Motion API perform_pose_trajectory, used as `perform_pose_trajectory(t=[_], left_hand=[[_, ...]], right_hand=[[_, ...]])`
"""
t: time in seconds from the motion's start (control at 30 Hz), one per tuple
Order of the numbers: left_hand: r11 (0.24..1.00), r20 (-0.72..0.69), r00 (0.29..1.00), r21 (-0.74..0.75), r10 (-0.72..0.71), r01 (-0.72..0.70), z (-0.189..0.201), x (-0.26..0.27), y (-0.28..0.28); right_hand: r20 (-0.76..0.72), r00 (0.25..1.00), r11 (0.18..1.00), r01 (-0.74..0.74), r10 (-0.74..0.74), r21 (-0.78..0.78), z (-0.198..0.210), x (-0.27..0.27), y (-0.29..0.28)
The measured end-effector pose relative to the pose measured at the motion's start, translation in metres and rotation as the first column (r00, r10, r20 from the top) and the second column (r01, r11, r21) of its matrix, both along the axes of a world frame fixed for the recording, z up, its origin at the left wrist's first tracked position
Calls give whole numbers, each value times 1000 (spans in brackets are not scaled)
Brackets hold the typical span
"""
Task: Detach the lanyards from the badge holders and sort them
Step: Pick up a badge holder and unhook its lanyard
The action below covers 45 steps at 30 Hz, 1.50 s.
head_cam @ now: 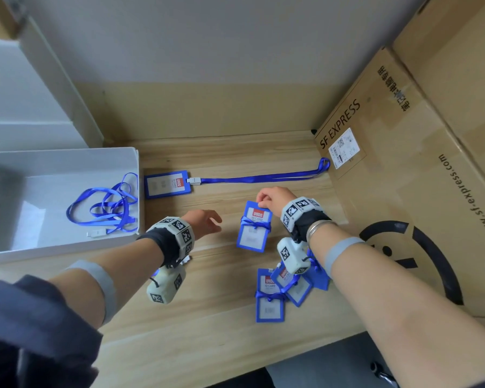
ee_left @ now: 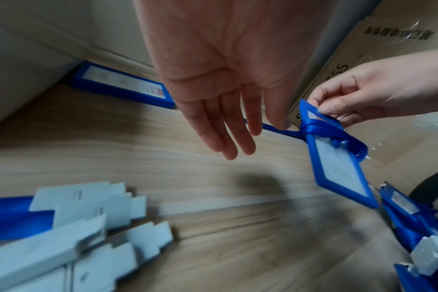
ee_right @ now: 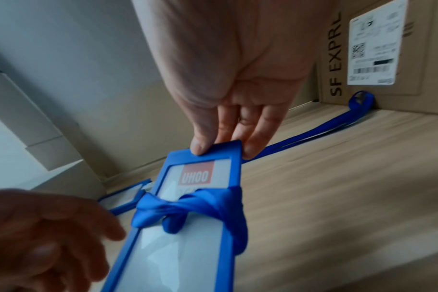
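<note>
1. On the left, a white tray [head_cam: 67, 155] is seen on the worktop [head_cam: 207, 317], with loose blue lanyards [head_cam: 107, 205] lying in it; freed straps are judged to belong there.
2. Just right of the tray, a flat badge holder [head_cam: 167, 184] is seen with its strap [head_cam: 258, 178] stretched out straight toward the cardboard box [head_cam: 403, 177], the clip not yet undone.
3. The left hand [head_cam: 205, 221] is held open above the worktop, fingers straight and relaxed, nothing in it, just beside the held badge.
4. The wrapped badge holder [ee_right: 188, 207] is pinched at its top edge by the right hand [head_cam: 272, 197], thumb on the front and fingers behind, and is lifted at a tilt.
5. That holder is a rigid blue frame with a clear window and a red "UHOO" card; a blue ribbon is wound and knotted round its middle.
6. The step is best done by keeping the top pinch firm while the free hand loosens the knot first, then unwinds the turns, and only then releases the clip; pulling on a tight knot is likely to cinch it.
7. Nearer the person, a pile of wrapped holders [head_cam: 272, 292] is left waiting.
</note>
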<state>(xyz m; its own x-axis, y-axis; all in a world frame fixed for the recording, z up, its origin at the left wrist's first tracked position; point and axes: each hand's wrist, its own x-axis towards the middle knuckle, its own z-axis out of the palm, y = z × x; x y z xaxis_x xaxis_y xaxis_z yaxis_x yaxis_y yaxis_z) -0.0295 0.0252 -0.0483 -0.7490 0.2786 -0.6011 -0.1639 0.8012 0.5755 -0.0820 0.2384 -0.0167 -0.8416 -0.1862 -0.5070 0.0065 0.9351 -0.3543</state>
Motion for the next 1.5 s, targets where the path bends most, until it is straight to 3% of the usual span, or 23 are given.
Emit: perform_pose_trajectory(t=[0.17, 0.33, 0.5, 0.67, 0.9, 1.1, 1.3, 1.5], left_hand=[[975, 131, 983, 164, 131, -152, 3, 5, 5], [900, 246, 931, 280, 268, -333, 9, 9, 3], [872, 234, 911, 282, 341, -399, 8, 12, -7], [821, 244, 874, 308, 421, -481, 7, 15, -21], [816, 239, 872, 313, 427, -486, 10, 22, -35], [816, 233, 872, 313, 430, -486, 9, 25, -48], [824, 232, 889, 338, 395, -455, 8, 26, -55], [817, 264, 896, 376, 357, -436, 5, 27, -58]], right_hand=[[29, 999, 996, -31, 34, -83, -3, 2, -29], [39, 999, 983, 5, 2, -181, -3, 6, -46], [-117, 993, 977, 0, -25, -212, 0, 16, -56], [-67, 997, 975, -55, 41, -217, -5, 30, -65], [-120, 990, 983, -91, 72, -157, -12, 38, -81], [-102, 995, 981, -18, -2, -196, -12, 36, -85], [11, 998, 988, 69, -68, -136, -15, 35, -83], [89, 996, 999, 9, -5, -50, -15, 32, -81]])
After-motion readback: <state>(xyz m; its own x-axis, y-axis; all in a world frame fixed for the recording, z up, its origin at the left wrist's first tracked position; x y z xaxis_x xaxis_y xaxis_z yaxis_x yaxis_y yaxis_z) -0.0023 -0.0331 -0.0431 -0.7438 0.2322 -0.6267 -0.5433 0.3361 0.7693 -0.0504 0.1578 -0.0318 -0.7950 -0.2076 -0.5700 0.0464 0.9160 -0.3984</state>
